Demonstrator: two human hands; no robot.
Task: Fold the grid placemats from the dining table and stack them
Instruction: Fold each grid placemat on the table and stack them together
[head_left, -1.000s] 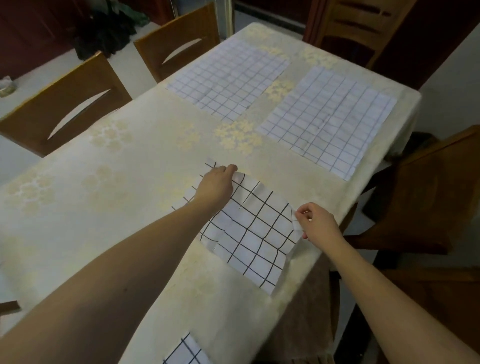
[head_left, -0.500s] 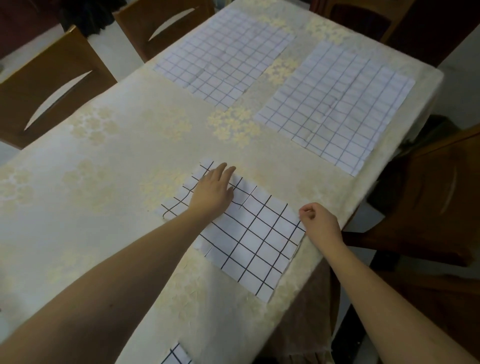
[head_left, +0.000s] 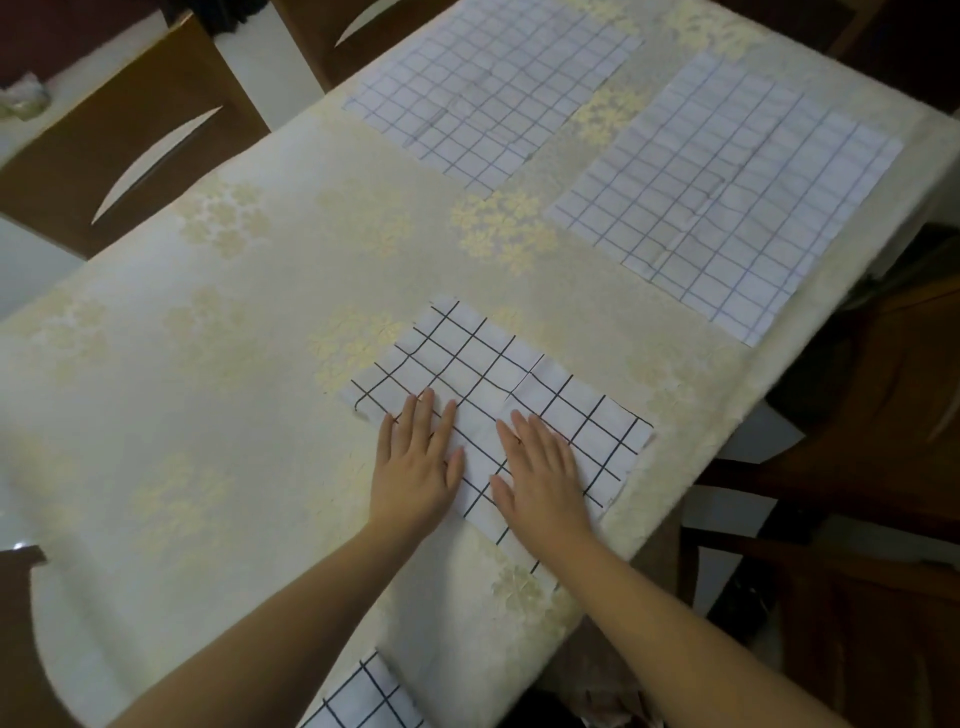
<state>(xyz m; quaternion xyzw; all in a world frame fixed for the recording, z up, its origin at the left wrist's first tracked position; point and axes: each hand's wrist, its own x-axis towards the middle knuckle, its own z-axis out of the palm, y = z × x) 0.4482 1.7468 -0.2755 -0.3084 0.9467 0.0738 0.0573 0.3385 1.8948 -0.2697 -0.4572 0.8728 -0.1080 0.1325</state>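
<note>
The folded placemat (head_left: 498, 400) lies near the right edge of the dining table (head_left: 208, 364), a dark-lined grid on white, and it looks thin, light and limp, more like cloth or soft vinyl than a stiff board: its far left corner is slightly ragged and a faint crease runs across its middle. Both hands lie flat on its near end with fingers straight, gripping nothing; the left hand (head_left: 415, 467) rests on the near left corner, partly over the tablecloth, and the right hand (head_left: 543, 467) rests just beside it on the mat's near middle, the two almost touching. Most of the mat stretches away from the palms toward the far side and the right. A sheet this light will likely slide on the smooth cloth if pushed sideways, so pressing down to set the crease seems safer than rubbing; for another fold or for lifting, the best hold is probably a pinch at two corners of one short edge, so the layers stay together. Two unfolded placemats, one far left (head_left: 493, 88) and one far right (head_left: 727, 197), lie flat further up the table, well apart from the hands, and another gridded piece (head_left: 363, 696) shows at the near edge
</note>
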